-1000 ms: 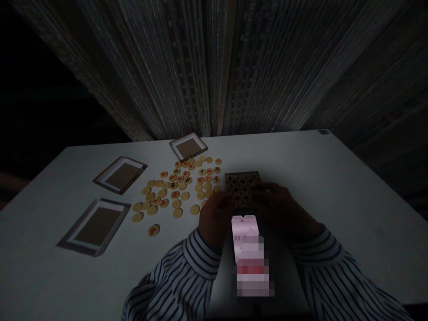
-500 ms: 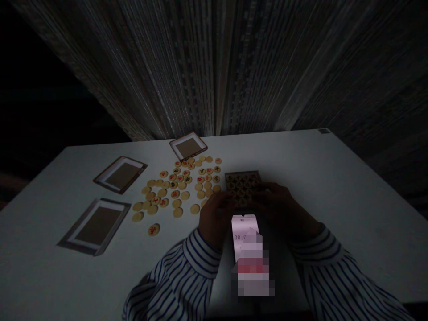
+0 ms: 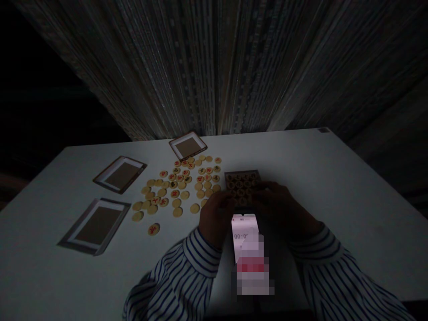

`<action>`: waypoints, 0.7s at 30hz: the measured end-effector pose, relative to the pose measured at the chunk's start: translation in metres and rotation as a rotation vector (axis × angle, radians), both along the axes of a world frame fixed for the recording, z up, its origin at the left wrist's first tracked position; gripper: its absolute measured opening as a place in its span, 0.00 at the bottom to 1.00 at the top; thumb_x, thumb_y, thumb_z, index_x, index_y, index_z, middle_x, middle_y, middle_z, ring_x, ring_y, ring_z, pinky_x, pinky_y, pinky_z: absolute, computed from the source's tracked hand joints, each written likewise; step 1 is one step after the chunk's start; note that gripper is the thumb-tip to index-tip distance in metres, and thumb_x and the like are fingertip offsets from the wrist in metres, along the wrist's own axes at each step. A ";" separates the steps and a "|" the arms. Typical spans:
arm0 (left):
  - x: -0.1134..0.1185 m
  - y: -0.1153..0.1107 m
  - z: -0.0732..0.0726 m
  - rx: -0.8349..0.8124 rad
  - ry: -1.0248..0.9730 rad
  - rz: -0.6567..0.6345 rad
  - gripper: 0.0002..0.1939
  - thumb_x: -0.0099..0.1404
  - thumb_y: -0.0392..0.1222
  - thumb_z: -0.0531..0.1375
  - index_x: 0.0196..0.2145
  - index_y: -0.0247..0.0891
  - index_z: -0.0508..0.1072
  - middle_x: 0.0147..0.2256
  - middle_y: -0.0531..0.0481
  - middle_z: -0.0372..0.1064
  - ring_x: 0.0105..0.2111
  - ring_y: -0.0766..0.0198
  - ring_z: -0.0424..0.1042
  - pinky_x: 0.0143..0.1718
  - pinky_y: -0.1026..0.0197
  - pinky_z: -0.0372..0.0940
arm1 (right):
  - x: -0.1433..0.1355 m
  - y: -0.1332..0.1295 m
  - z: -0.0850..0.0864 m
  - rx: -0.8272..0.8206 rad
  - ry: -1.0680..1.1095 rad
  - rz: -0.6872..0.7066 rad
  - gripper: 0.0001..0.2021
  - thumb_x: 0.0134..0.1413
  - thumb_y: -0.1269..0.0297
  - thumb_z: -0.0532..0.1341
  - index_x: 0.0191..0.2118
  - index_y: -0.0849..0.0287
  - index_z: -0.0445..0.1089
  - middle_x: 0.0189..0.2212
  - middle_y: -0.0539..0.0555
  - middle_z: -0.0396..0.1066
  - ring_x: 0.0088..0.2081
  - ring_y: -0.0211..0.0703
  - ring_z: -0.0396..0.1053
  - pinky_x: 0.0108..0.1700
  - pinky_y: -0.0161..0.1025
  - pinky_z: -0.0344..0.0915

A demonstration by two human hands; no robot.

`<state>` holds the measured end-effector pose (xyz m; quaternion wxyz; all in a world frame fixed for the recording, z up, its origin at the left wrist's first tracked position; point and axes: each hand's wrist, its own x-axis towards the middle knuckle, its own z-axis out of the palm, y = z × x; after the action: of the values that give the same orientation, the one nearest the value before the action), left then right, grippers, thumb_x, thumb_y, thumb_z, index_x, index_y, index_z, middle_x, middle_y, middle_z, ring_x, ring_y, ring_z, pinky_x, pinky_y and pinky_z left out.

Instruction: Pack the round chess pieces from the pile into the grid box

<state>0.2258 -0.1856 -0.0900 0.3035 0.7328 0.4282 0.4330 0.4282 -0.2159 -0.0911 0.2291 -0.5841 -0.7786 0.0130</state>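
A shallow box (image 3: 228,174) of Chinese chess pieces (image 3: 248,183) set in rows lies on the white table, its near part in shadow. At its left near edge my left hand (image 3: 216,216) has curled fingers gripping the side. My right hand (image 3: 281,205) reaches over the right edge, its fingers bent around the box; the dim light hides the fingertips. Just below the box is a lit phone (image 3: 239,227) with a timer on its screen, partly covered by a pixelated patch. Left of the box, many loose round chess pieces (image 3: 175,194) are scattered, some face up with red or black characters.
Three flat framed trays (image 3: 124,214) (image 3: 142,168) (image 3: 203,143) rest at the left and back of the white table (image 3: 321,178). Behind the table's far edge hangs a string curtain (image 3: 220,80). A small dark patch (image 3: 323,130) marks the far right corner.
Both hands stay at the box with hardly any movement. The digits on the phone's timer have changed.
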 end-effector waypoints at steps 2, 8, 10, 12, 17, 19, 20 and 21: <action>0.000 0.000 0.000 -0.005 -0.002 0.005 0.08 0.58 0.34 0.56 0.35 0.36 0.72 0.34 0.47 0.73 0.30 0.66 0.72 0.33 0.64 0.69 | -0.001 -0.001 0.001 -0.003 -0.010 -0.007 0.10 0.52 0.63 0.59 0.40 0.59 0.73 0.45 0.62 0.69 0.45 0.52 0.67 0.44 0.54 0.65; 0.000 0.000 0.000 0.012 -0.003 0.002 0.07 0.58 0.35 0.56 0.35 0.36 0.72 0.34 0.47 0.73 0.31 0.66 0.72 0.33 0.63 0.69 | -0.002 0.000 0.004 -0.006 0.001 -0.012 0.10 0.53 0.63 0.58 0.39 0.58 0.74 0.44 0.61 0.70 0.45 0.52 0.68 0.45 0.54 0.66; 0.000 0.000 0.001 0.013 -0.006 0.000 0.07 0.59 0.34 0.56 0.34 0.36 0.72 0.33 0.47 0.73 0.31 0.66 0.72 0.33 0.63 0.69 | -0.001 0.000 0.004 -0.009 0.003 0.000 0.10 0.53 0.62 0.58 0.39 0.58 0.73 0.44 0.61 0.70 0.45 0.52 0.68 0.44 0.53 0.66; 0.000 0.000 0.002 0.008 -0.001 0.000 0.06 0.58 0.34 0.56 0.34 0.36 0.72 0.32 0.47 0.73 0.30 0.66 0.71 0.32 0.64 0.69 | -0.001 0.000 0.005 -0.004 0.001 -0.002 0.10 0.54 0.61 0.58 0.39 0.56 0.73 0.44 0.60 0.70 0.45 0.51 0.68 0.44 0.54 0.66; -0.001 0.000 0.001 0.023 0.002 0.003 0.07 0.58 0.33 0.56 0.35 0.36 0.72 0.33 0.47 0.73 0.31 0.66 0.72 0.33 0.63 0.69 | -0.001 0.000 0.003 0.021 -0.007 -0.010 0.10 0.53 0.62 0.59 0.39 0.55 0.73 0.44 0.59 0.70 0.45 0.51 0.68 0.45 0.54 0.66; -0.001 0.000 0.000 0.029 0.008 0.007 0.07 0.58 0.34 0.56 0.35 0.35 0.72 0.33 0.47 0.73 0.31 0.66 0.72 0.33 0.63 0.68 | 0.000 0.000 0.001 0.025 0.004 -0.003 0.10 0.53 0.62 0.58 0.39 0.56 0.73 0.44 0.60 0.70 0.45 0.51 0.68 0.44 0.54 0.66; -0.001 0.000 0.000 0.027 0.013 0.011 0.07 0.58 0.34 0.56 0.35 0.36 0.73 0.33 0.47 0.73 0.30 0.66 0.72 0.33 0.63 0.68 | 0.000 0.000 0.000 0.026 0.009 -0.001 0.10 0.53 0.62 0.58 0.39 0.56 0.73 0.44 0.60 0.70 0.44 0.51 0.68 0.44 0.54 0.66; -0.001 0.000 0.000 0.025 0.019 0.015 0.07 0.58 0.34 0.56 0.35 0.36 0.73 0.33 0.47 0.73 0.30 0.66 0.72 0.33 0.63 0.68 | 0.000 0.001 -0.001 0.026 0.014 -0.004 0.10 0.53 0.62 0.58 0.40 0.57 0.73 0.44 0.61 0.70 0.44 0.51 0.68 0.44 0.54 0.66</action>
<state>0.2251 -0.1852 -0.0902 0.2870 0.7374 0.4310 0.4337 0.4279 -0.2153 -0.0921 0.2422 -0.5825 -0.7759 0.0065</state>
